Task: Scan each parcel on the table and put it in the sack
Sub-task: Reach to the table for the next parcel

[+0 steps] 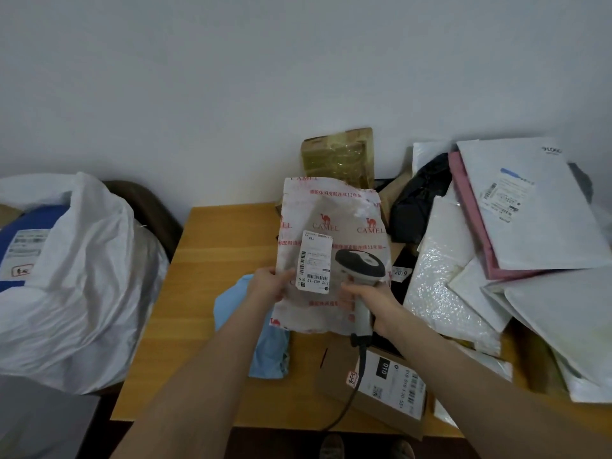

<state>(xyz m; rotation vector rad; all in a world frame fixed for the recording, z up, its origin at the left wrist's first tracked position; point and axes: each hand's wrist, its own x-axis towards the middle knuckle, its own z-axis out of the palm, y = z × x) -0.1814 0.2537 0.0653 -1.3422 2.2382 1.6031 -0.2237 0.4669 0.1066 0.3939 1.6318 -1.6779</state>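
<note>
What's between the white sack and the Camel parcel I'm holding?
In the head view, mostly bare wooden table; a light blue parcel lies partly under the left hand and the Camel parcel.

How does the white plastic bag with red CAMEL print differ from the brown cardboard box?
The white CAMEL-printed plastic bag is soft and crinkled; the brown cardboard box is rigid and flat-sided. The left hand holds the bag up; the box lies on the wooden table. Both carry white barcode labels.
</note>
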